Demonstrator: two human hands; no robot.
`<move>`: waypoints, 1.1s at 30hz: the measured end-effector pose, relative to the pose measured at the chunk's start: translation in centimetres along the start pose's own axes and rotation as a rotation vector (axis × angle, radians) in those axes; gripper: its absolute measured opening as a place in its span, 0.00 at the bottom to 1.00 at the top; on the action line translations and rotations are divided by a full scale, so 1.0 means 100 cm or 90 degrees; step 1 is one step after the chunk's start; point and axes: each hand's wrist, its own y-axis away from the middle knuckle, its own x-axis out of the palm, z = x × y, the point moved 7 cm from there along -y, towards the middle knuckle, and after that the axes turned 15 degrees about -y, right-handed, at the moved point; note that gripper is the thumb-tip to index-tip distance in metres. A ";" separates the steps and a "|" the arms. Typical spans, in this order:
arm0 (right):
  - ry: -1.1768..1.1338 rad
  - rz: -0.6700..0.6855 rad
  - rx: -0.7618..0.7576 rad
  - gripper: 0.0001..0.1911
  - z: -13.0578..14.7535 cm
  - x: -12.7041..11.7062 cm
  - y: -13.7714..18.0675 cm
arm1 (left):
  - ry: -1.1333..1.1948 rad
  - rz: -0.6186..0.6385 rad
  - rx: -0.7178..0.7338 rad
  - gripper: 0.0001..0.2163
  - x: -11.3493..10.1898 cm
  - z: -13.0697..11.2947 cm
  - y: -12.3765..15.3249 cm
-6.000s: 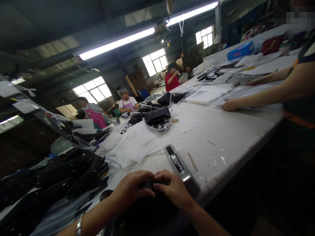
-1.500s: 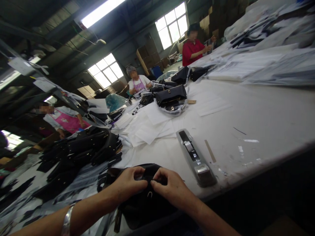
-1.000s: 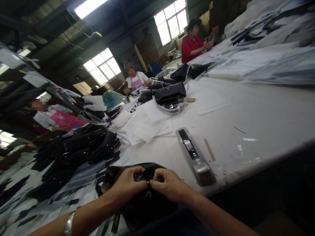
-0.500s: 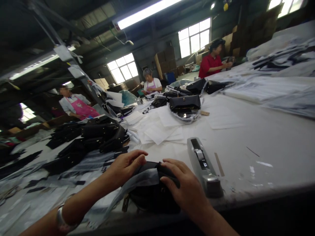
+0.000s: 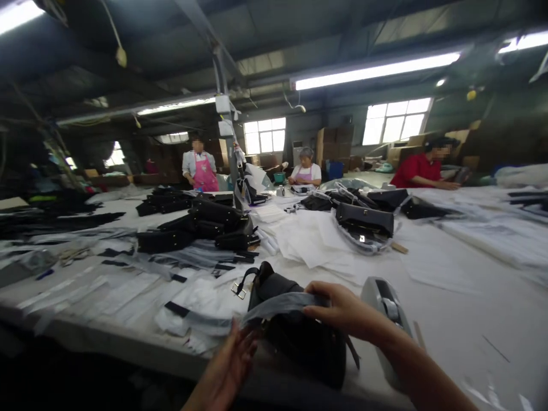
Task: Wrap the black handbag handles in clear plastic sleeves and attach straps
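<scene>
A black handbag point(image 5: 295, 348) leans at the table's front edge, its buckled side strap point(image 5: 242, 282) sticking out to the left. Across its front runs a shoulder strap point(image 5: 274, 305) wrapped in hazy plastic film. My right hand point(image 5: 342, 311) pinches this strap near the bag's upper right, thumb and fingers closed. Lower left, my left hand point(image 5: 235, 359) has its thumb against the wrapped strap, with curled fingers beneath it beside the bag. The strap's black end point(image 5: 176, 309) lies out to the left. Right of the bag stands a grey tape dispenser point(image 5: 387, 308).
Black bags point(image 5: 205, 220) are piled at left centre, and a finished-looking bag in film point(image 5: 363, 222) lies farther back. White paper sheets point(image 5: 308, 240) and plastic-wrapped straps point(image 5: 192, 254) cover parts of the table. Several people work beyond, one in a red shirt point(image 5: 417, 170).
My view has levelled and swung left. My left hand has gone from the bag's top to the strap low at left. The bag now sits tilted, and my right hand grips the strap.
</scene>
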 end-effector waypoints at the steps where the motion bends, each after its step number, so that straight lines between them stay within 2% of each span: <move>1: -0.018 0.014 -0.005 0.09 0.004 0.000 0.001 | 0.049 0.001 0.002 0.14 0.001 -0.007 -0.001; 3: -0.041 0.036 -0.020 0.08 0.012 0.001 0.004 | 0.099 -0.012 0.021 0.13 0.003 -0.025 -0.003; 6: -0.045 0.063 -0.027 0.10 0.017 0.001 0.007 | 0.122 -0.041 0.107 0.06 0.003 -0.064 -0.006; 7: -0.053 0.076 -0.017 0.12 0.018 0.002 0.007 | 0.131 -0.042 0.146 0.04 0.004 -0.080 -0.006; 10: -0.109 0.103 0.017 0.23 0.025 0.005 -0.006 | 0.148 -0.010 0.259 0.09 0.017 -0.134 -0.001; 12: -0.144 0.092 -0.004 0.27 0.044 0.007 -0.023 | 0.126 0.035 0.322 0.10 0.035 -0.170 0.009; 14: -0.147 0.062 -0.066 0.28 0.073 0.008 -0.044 | 0.065 0.081 0.370 0.11 0.060 -0.198 0.022; 16: -0.150 0.064 -0.106 0.26 0.099 0.016 -0.062 | -0.007 0.127 0.402 0.10 0.087 -0.217 0.035; 18: -0.198 0.120 -0.072 0.23 0.109 0.029 -0.073 | -0.046 0.171 0.422 0.09 0.107 -0.228 0.043; 21: -0.293 0.182 0.018 0.21 0.098 0.041 -0.073 | -0.009 0.211 0.432 0.09 0.117 -0.247 0.043; 26: -0.272 0.162 0.082 0.15 0.058 0.030 -0.053 | 0.157 0.135 0.445 0.15 0.083 -0.302 0.019; 29: -0.183 0.131 0.120 0.11 0.030 0.013 -0.040 | 0.151 0.139 0.454 0.16 0.074 -0.333 0.009; 33: -0.111 0.105 0.159 0.21 -0.009 -0.009 -0.024 | 0.080 0.166 0.449 0.16 0.078 -0.354 0.006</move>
